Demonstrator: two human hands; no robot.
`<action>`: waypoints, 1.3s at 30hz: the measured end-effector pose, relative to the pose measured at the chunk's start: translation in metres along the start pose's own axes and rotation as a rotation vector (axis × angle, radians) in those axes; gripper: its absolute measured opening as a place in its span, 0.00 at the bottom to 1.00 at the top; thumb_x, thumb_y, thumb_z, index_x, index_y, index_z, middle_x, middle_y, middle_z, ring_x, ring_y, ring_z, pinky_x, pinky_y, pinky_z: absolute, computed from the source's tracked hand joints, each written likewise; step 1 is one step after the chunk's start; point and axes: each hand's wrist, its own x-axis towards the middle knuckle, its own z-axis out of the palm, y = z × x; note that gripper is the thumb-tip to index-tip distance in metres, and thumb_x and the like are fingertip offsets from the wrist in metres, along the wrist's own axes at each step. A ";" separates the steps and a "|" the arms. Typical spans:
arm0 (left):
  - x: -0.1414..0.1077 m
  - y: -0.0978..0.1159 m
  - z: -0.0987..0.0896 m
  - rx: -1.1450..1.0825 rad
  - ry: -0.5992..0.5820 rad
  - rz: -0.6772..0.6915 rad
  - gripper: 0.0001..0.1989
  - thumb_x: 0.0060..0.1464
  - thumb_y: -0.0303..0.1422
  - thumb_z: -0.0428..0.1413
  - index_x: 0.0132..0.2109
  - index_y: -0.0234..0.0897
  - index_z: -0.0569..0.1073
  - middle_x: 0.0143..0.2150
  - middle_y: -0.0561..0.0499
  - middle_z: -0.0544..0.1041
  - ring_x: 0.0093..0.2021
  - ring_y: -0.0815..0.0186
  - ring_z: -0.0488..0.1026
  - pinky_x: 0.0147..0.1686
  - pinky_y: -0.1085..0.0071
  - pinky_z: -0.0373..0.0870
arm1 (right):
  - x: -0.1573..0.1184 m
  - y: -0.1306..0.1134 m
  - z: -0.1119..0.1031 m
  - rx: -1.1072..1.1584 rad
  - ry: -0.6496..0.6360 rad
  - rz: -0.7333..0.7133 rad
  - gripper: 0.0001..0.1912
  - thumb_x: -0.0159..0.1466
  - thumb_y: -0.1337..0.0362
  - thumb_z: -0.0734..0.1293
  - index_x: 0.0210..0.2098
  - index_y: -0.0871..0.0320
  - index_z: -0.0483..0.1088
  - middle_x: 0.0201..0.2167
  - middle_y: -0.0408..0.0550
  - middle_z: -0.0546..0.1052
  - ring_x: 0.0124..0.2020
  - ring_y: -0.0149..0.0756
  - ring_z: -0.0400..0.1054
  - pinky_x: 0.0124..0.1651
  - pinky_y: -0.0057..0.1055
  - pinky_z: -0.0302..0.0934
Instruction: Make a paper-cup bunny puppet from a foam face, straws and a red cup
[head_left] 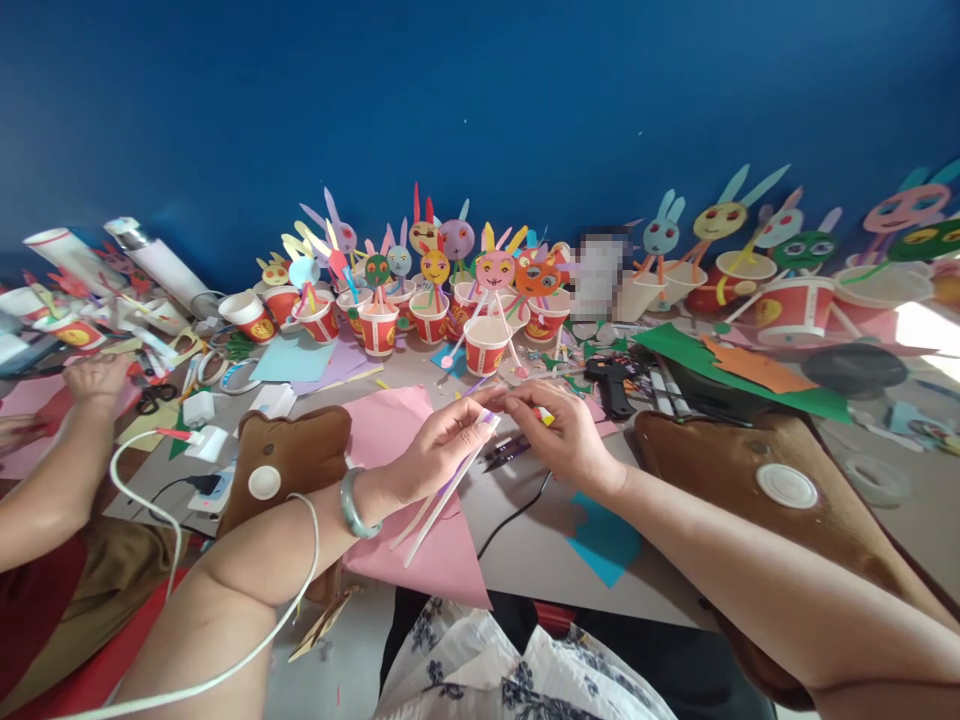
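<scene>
My left hand point(442, 445) pinches a few thin paper strips point(442, 502), white ones and a purple one, that hang down from its fingers. Facing it, my right hand point(571, 438) has its thumb and fingertips pressed together by the left fingertips; what lies between them is too small to make out. Below the strips lies a pink paper sheet point(457, 560). Past my hands stands a red and white paper cup point(486, 350) bearing a pink paper rabbit face point(494, 270). Scissors with dark handles point(506, 453) lie between my hands.
Several more cups with paper animals line the blue wall. Brown cushions point(289, 455) point(720, 480) flank my arms. A black glue gun point(611, 385) and green paper point(739, 370) lie at right. A white cable point(311, 560) crosses my left arm. Another person's hand point(97, 380) works at left.
</scene>
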 end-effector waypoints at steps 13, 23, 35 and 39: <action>0.000 -0.005 -0.002 -0.062 -0.075 -0.072 0.18 0.58 0.46 0.58 0.32 0.36 0.67 0.38 0.51 0.73 0.34 0.70 0.64 0.41 0.70 0.63 | 0.005 0.000 -0.005 0.159 -0.063 0.266 0.21 0.58 0.48 0.71 0.21 0.59 0.71 0.20 0.44 0.72 0.23 0.30 0.61 0.25 0.28 0.56; 0.006 -0.010 -0.009 -0.092 0.012 0.008 0.14 0.58 0.43 0.59 0.33 0.36 0.73 0.51 0.47 0.76 0.42 0.67 0.69 0.48 0.68 0.64 | -0.002 -0.005 -0.003 0.384 -0.286 0.203 0.17 0.61 0.51 0.69 0.28 0.60 0.72 0.25 0.45 0.74 0.27 0.30 0.63 0.31 0.28 0.58; 0.005 -0.017 -0.014 -0.048 -0.062 0.062 0.12 0.61 0.41 0.57 0.40 0.37 0.76 0.43 0.49 0.77 0.39 0.68 0.72 0.44 0.69 0.67 | 0.001 0.013 0.000 0.805 -0.353 0.419 0.16 0.60 0.55 0.70 0.24 0.59 0.69 0.21 0.41 0.70 0.24 0.27 0.59 0.29 0.28 0.53; 0.006 -0.016 -0.013 -0.023 -0.039 0.065 0.12 0.61 0.41 0.57 0.38 0.36 0.77 0.38 0.50 0.77 0.38 0.67 0.71 0.43 0.68 0.68 | 0.001 0.011 0.001 0.826 -0.402 0.430 0.15 0.60 0.54 0.71 0.25 0.60 0.72 0.24 0.44 0.73 0.24 0.27 0.59 0.29 0.29 0.52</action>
